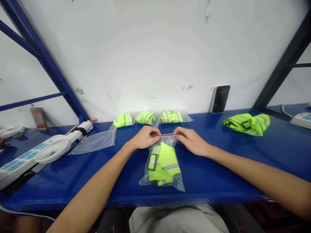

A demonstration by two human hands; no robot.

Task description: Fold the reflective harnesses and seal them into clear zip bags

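Note:
A clear zip bag lies near the front of the blue table. Inside it is a folded neon-yellow reflective strap with grey stripes and a black buckle. The red-edged mouth of the bag is at the far side, stretched between my hands. My left hand pinches the mouth at its left end. At the right end, my right hand pinches the same edge between thumb and fingers. Whether the zip is fully closed cannot be made out.
Bagged yellow straps stand in a row along the wall. At right lies an unbagged strap, with a phone leaning behind it. An empty clear bag, a white fan and a power strip are at left.

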